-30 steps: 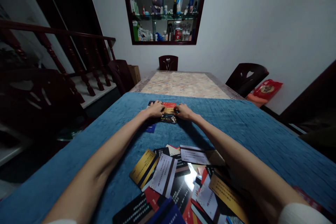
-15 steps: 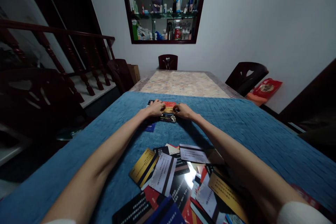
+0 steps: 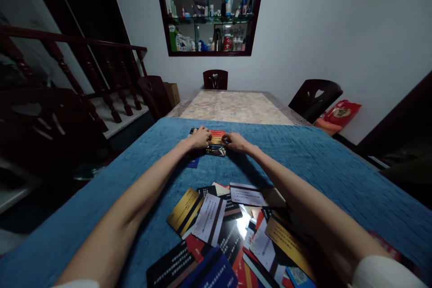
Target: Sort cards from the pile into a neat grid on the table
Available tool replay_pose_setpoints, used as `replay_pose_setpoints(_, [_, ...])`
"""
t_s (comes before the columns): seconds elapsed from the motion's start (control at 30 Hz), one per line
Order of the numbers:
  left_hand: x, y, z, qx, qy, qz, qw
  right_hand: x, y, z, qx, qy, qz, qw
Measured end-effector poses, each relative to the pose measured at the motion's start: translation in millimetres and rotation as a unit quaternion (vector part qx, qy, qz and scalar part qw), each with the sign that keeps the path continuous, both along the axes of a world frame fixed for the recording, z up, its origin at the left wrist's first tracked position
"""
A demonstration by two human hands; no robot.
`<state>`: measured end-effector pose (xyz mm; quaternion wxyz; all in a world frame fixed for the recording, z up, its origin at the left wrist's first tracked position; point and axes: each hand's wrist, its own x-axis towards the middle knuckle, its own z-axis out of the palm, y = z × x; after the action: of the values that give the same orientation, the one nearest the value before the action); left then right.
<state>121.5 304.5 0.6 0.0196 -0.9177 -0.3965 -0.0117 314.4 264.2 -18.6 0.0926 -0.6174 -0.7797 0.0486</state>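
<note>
My left hand (image 3: 200,138) and my right hand (image 3: 235,142) reach to the far part of the blue cloth. Between them lies a gold card (image 3: 216,141), and the curled fingers of each hand grip one of its side edges. Just behind it a red card (image 3: 218,133) shows. A black card with a pale pattern (image 3: 216,151) lies on the near side. Under and beside my left hand, a dark blue card (image 3: 193,163) sticks out, partly hidden by the wrist.
Close to me is a loose, overlapping pile of cards, among them a gold card (image 3: 185,211), a silver card (image 3: 209,219) and a blue card (image 3: 212,270). The blue cloth (image 3: 135,166) covers the table's near part. Chairs (image 3: 315,99) stand around the table.
Both hands keep nearly the same place at the gold card. The view has shifted slightly, so the near pile appears a little higher.
</note>
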Motion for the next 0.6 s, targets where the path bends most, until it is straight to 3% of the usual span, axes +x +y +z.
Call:
replay_pose_setpoints(0.33, [-9,-15,4.6,0.022,-0.043,0.006,0.999,5,-15,3.7,0.034,0.031,0.007,0.999])
replay_pose_setpoints(0.6, [-27,-47,11.1,0.049,-0.089,-0.016,0.995,8,-46,7.2,0.075,0.048,0.017,0.996])
